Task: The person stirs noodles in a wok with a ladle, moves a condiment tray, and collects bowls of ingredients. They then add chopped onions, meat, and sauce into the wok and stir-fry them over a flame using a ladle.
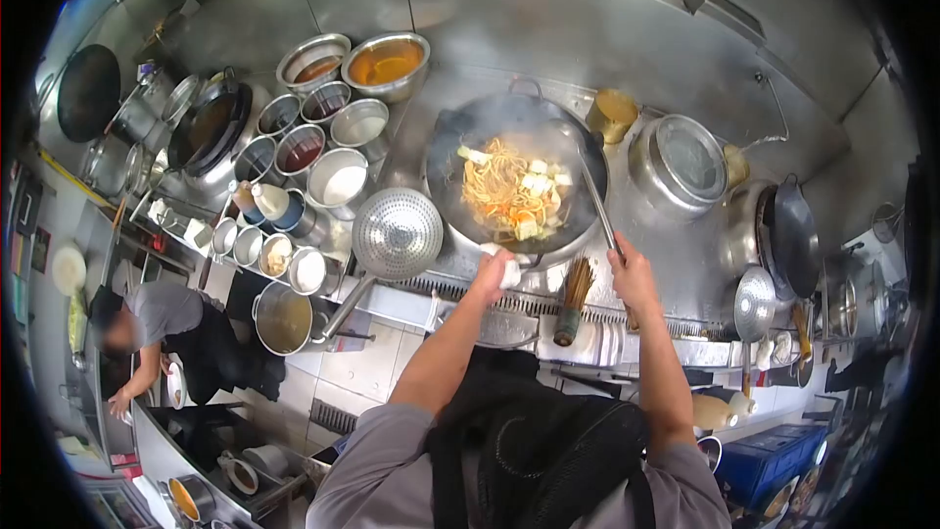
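Note:
Noodles with pale chunks and orange bits (509,186) lie in a large dark wok (450,206), with steam over them. My left hand (494,276) is closed on a white cloth (510,272) at the wok's near rim. The fingers of my right hand (632,279) are wrapped round the handle of a long metal utensil (599,204), which reaches into the wok's right side; its far end is hard to make out. Between my hands, a bundle-like bamboo brush (574,304) rests near the counter's front edge.
A perforated ladle (398,233) lies left of the wok, near several bowls of sauces and seasonings (338,177). A lidded steel pot (679,166) and golden can (613,115) stand right. Another person (166,323) is at lower left. A second wok (791,235) sits far right.

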The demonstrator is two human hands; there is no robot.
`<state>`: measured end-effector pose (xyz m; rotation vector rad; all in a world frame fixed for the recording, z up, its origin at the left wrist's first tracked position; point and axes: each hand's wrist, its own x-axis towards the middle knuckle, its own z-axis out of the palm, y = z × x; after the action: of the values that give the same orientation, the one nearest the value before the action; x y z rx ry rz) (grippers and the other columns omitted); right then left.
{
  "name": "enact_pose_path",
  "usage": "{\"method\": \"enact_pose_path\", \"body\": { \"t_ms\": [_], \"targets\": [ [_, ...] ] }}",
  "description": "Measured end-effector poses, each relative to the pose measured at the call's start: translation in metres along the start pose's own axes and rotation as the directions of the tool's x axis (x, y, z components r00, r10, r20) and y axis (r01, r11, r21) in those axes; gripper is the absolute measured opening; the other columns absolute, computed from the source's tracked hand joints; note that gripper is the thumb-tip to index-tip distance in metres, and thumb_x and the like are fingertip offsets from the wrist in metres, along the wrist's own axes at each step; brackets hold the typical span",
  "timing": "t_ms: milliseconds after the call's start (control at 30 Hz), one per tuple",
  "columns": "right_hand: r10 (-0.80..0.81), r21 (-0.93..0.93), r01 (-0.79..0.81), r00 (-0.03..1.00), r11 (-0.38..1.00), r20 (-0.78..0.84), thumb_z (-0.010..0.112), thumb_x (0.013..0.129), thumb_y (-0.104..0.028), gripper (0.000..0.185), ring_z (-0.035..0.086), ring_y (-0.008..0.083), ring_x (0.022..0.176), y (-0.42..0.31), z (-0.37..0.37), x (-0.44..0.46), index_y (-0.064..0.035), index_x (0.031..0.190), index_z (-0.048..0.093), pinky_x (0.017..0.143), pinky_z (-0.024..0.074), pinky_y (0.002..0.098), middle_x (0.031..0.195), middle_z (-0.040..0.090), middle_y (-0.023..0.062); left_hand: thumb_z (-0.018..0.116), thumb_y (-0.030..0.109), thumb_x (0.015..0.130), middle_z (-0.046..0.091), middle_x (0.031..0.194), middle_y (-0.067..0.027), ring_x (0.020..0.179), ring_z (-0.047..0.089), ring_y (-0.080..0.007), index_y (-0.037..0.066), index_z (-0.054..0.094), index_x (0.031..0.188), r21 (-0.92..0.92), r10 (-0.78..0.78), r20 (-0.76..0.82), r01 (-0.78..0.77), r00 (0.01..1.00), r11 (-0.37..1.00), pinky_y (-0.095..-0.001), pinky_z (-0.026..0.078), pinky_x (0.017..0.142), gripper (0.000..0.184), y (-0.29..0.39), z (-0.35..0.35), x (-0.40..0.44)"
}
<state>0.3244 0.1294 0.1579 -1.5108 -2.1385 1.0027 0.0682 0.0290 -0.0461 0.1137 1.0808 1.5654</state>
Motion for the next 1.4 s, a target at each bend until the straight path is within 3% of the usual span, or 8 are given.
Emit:
{"method": "enact_pose_path", "body": {
  "t_ms": [233,500,567,667,733,933,1167,1400],
  "targets": [
    [-0.019,0.144,0.021,1.000,0.989,-0.016,0.062,0.103,-0.025,0.049,0.059,0.0158,0.050,-0.018,0.060,0.076,-0.0073,0.148,0.054,0.041,0.0485,0.0355,0.068,0.062,0.0088,0.059,0.012,0.090,0.068,0.093,-0.0131,0.076,0.070,-0.0266,-0.002,0.060,0.107,0.040,-0.075,0.030,0.074,0.997,0.996,-0.0426,0.061,0.067,0.022,0.022,-0.009,0.000],
    [-0.039,0.439,-0.188,0.887,0.879,0.460,0.059,0.105,-0.019,0.054,0.045,0.0072,0.048,-0.047,0.074,0.053,-0.0088,0.156,0.045,0.041,0.0407,0.0253,0.068,0.050,-0.0014,0.064,0.013,0.090,0.066,0.086,-0.0107,0.067,0.067,-0.0222,-0.001,0.061,0.101,-0.016,-0.099,0.040,0.099,0.994,0.995,-0.0384,0.057,0.059,0.019,0.025,-0.007,-0.005],
    [0.010,0.383,-0.247,0.851,0.890,0.525,0.059,0.104,-0.016,0.053,0.057,0.0102,0.058,-0.018,0.067,0.041,-0.0127,0.156,0.046,0.050,0.0497,0.0302,0.070,0.058,0.0023,0.064,0.014,0.090,0.067,0.086,-0.0103,0.067,0.066,-0.0214,-0.001,0.061,0.102,-0.011,-0.098,0.064,0.098,0.993,0.995,-0.0378,0.057,0.059,0.020,0.027,-0.008,-0.004],
    [-0.619,0.069,0.619,0.759,0.782,0.202,0.062,0.102,-0.017,0.056,0.070,0.0221,0.075,0.047,0.057,0.036,-0.0250,0.155,0.048,0.067,0.0575,0.0399,0.083,0.066,0.0088,0.065,0.015,0.090,0.067,0.086,-0.0095,0.068,0.067,-0.0204,-0.001,0.063,0.105,0.009,-0.118,0.033,0.118,0.992,0.993,-0.0368,0.057,0.059,0.022,0.028,-0.006,-0.008],
    [-0.339,-0.350,0.427,0.896,0.834,0.287,0.066,0.098,-0.019,0.053,0.071,0.0343,0.093,0.040,0.015,0.014,-0.0344,0.148,0.055,0.082,0.0572,0.0483,0.098,0.068,0.0128,0.065,0.015,0.090,0.067,0.087,-0.0095,0.069,0.067,-0.0204,-0.001,0.063,0.105,-0.003,-0.112,0.030,0.112,0.993,0.994,-0.0369,0.057,0.060,0.022,0.027,-0.005,-0.008],
    [-0.298,-0.730,0.316,0.941,0.606,0.159,0.070,0.094,-0.022,0.042,0.070,0.0325,0.078,0.011,-0.065,-0.021,-0.0325,0.134,0.067,0.070,0.0570,0.0468,0.094,0.065,0.0070,0.060,0.013,0.096,0.069,0.103,-0.0129,0.085,0.072,-0.0245,0.000,0.057,0.118,0.021,-0.113,0.084,0.111,0.990,0.994,-0.0410,0.065,0.073,0.025,0.017,-0.018,0.001],
    [-0.406,-0.805,0.300,0.910,0.513,0.081,0.075,0.086,-0.018,0.039,0.068,0.0290,0.072,-0.074,-0.145,-0.057,-0.0261,0.125,0.073,0.065,0.0544,0.0458,0.087,0.063,0.0057,0.061,0.017,0.099,0.069,0.101,-0.0094,0.087,0.071,-0.0205,0.004,0.059,0.118,-0.079,-0.160,0.156,0.174,0.975,0.982,-0.0401,0.064,0.077,0.023,0.034,-0.013,-0.017],
    [-0.100,-0.744,0.168,0.986,0.647,0.136,0.076,0.087,-0.017,0.042,0.072,0.0367,0.088,-0.108,-0.146,-0.074,-0.0212,0.128,0.071,0.076,0.0569,0.0465,0.100,0.073,0.0151,0.061,0.019,0.102,0.070,0.111,-0.0114,0.097,0.072,-0.0234,0.001,0.058,0.125,-0.078,-0.244,0.254,0.271,0.936,0.959,-0.0422,0.063,0.085,0.030,0.049,-0.021,-0.022]
  ]
}}
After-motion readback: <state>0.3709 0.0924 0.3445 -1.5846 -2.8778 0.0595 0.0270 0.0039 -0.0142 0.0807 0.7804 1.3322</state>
